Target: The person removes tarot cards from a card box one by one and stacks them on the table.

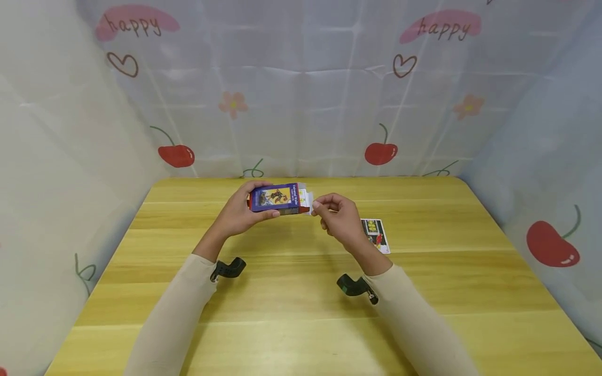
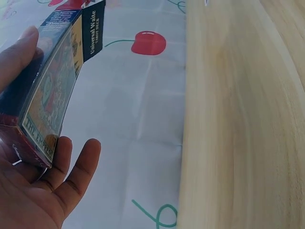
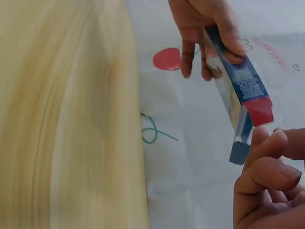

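Note:
My left hand [image 1: 236, 213] grips a blue tarot card box [image 1: 274, 198] above the table, thumb along its near side and fingers behind. The box lies tilted with its end toward my right hand unfolded. In the left wrist view, a dark lettered flap [image 2: 93, 31] stands out from that end. The right wrist view shows a red side flap [image 3: 259, 110] there too. Thumb and forefinger of my right hand [image 1: 342, 218] pinch at the pale end flap [image 1: 309, 202], the other fingers curled. A tarot card [image 1: 378, 241] lies on the table behind my right wrist, partly covered by it.
The wooden table [image 1: 291, 334] reaches back to a white curtain [image 1: 301, 120] with cherries and flowers, which also hangs along both sides. Dark wrist camera mounts [image 1: 230, 268] stick inward from both sleeves, low over the tabletop.

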`<state>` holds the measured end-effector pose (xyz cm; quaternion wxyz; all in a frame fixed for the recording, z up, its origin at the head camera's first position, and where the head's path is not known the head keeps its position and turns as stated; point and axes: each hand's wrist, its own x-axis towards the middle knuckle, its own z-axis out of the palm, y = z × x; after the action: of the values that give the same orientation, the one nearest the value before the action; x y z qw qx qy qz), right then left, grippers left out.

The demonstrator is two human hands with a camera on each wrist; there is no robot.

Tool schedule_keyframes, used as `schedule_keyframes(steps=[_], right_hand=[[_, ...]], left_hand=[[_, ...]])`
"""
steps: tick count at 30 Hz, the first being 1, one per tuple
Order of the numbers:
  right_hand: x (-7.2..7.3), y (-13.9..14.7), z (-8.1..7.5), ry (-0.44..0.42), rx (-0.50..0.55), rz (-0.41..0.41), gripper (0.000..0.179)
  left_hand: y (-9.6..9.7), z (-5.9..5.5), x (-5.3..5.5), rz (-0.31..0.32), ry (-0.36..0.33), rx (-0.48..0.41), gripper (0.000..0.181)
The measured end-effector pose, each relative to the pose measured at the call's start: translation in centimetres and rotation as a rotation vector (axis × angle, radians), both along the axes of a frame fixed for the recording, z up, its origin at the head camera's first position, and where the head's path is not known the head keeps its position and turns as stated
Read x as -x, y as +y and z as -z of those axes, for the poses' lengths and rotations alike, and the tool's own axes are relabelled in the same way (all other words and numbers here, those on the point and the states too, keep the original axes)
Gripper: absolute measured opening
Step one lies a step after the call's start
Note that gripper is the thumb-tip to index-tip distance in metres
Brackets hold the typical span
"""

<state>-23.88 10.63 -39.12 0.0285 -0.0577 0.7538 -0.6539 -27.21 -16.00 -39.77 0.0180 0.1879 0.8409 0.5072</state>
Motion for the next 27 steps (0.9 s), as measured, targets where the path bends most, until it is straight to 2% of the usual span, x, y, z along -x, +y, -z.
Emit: schedule_keyframes(steps=[3, 7, 11, 16, 19, 22, 27], right_hand=[[0.0, -0.7, 0.4, -0.034, -0.011, 0.021, 0.023], [0.1, -0.9, 0.9, -0.108, 0.035, 0.013, 0.028], [0.6, -0.7, 1.2, -0.21, 0.099, -0.037, 0.037], [1.0, -0.3, 1.3, -0.322, 0.155, -0.109, 0.036], [1.0, -0.1, 1.1, -0.33, 0.146, -0.127, 0.034], [0.9, 0.0, 0.8, -0.302, 0.114, -0.113, 0.03], [0.7, 0.0, 0.5, -0.229, 0.106, 0.027, 0.021]], left_hand=[[0.0, 0.0, -0.1, 0.0, 0.0, -0.011, 0.079], [0.0, -0.1, -0.1, -0.001, 0.006, -0.014, 0.08], [0.0, -0.3, -0.2, -0.003, 0.014, -0.006, 0.079], [0.0, -0.4, -0.2, -0.002, 0.012, -0.007, 0.077], [0.0, -0.3, -0.2, 0.009, 0.015, -0.013, 0.076], [0.0, -0.2, -0.1, 0.021, 0.015, -0.019, 0.076], [0.0, -0.2, -0.1, 0.016, 0.017, -0.019, 0.076]])
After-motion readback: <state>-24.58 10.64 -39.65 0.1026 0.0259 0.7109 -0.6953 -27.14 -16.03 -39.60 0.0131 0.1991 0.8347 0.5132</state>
